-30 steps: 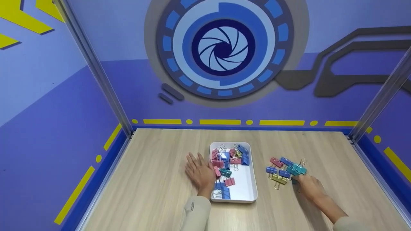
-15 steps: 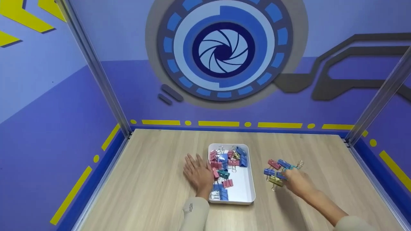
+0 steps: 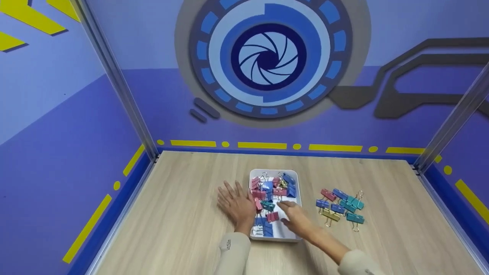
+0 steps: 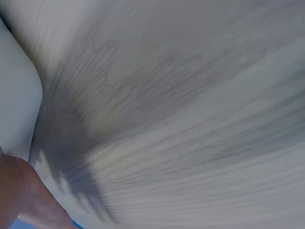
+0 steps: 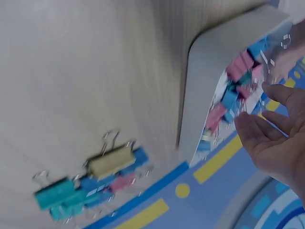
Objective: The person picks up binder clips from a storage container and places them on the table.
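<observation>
My right hand (image 3: 296, 220) is over the right half of a white tray (image 3: 275, 239), thumb and fingers apart. In the right wrist view, nothing shows between the fingers of that right hand (image 5: 281, 138). Beside a teal binder clip (image 3: 268, 206) and a pink binder clip (image 3: 272, 217) in the tray, the fingertips point left. My left hand (image 3: 237, 206) lies spread by the tray's left side, its thumb side against the edge. The left wrist view catches only part of this hand (image 4: 35, 198) and the tray wall (image 4: 16, 95).
Right of the tray lies a loose group of binder clips, among them a gold clip (image 3: 331, 214), a teal clip (image 3: 355, 218) and a red clip (image 3: 328, 194). Several red and blue clips fill the tray's back and left. A patterned wall (image 3: 267, 133) stands behind the table.
My right hand has moved left from the loose clips to above the tray, uncovering the teal clips on the table. The left hand has stayed beside the tray.
</observation>
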{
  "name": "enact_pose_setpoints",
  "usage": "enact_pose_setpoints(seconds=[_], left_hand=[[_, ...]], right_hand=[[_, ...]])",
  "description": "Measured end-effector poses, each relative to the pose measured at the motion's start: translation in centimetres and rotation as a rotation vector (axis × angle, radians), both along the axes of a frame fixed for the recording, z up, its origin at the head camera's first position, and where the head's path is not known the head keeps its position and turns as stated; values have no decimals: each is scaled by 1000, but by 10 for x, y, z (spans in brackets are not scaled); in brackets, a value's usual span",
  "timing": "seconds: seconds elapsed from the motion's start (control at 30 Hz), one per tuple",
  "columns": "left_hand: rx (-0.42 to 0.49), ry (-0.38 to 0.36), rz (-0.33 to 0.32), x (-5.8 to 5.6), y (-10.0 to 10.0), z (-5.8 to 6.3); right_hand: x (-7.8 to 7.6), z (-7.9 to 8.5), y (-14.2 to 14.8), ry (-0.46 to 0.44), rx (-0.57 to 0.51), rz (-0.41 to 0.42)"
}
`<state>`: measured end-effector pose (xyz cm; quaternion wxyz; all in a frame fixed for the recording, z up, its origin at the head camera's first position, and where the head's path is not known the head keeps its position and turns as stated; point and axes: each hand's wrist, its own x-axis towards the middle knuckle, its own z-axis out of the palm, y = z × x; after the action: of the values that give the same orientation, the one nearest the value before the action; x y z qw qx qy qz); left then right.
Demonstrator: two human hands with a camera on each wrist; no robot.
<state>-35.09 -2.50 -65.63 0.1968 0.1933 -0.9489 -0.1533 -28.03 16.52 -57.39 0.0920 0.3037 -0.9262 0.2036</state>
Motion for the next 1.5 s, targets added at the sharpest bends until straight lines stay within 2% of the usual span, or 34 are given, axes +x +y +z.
enact_pose_setpoints(seconds=[0.1,0.43,0.67,0.77,0.87,1.0,1.13,1.27,1.5], left_hand=[[3,9,-2,-1,3,1],[-10,36,-15,-1,5,6],[-12,9,-23,-1,4,6],[-16,8,-24,-1,3,7],[-22,0,-25,-1,3,6],[-28,-13,-27,-1,1,4],[-50,-26,-20,-2,-1,2],[-46,-32,-23,-2,0,3],[-17,-50,-29,3,0,4]], right_hand=[[-3,-11,-14,84,38,4],[-9,-25,-23,152,42,-37],[-7,-28,-24,104,49,-51],[-9,-27,-25,61,7,-60],[-12,-26,-25,-1,-13,-106],[-13,-25,-22,-75,29,-160],[-11,-26,-21,-138,-4,-118],[-9,-27,-19,-150,-59,-62],[-6,-25,-16,-150,-87,-86]])
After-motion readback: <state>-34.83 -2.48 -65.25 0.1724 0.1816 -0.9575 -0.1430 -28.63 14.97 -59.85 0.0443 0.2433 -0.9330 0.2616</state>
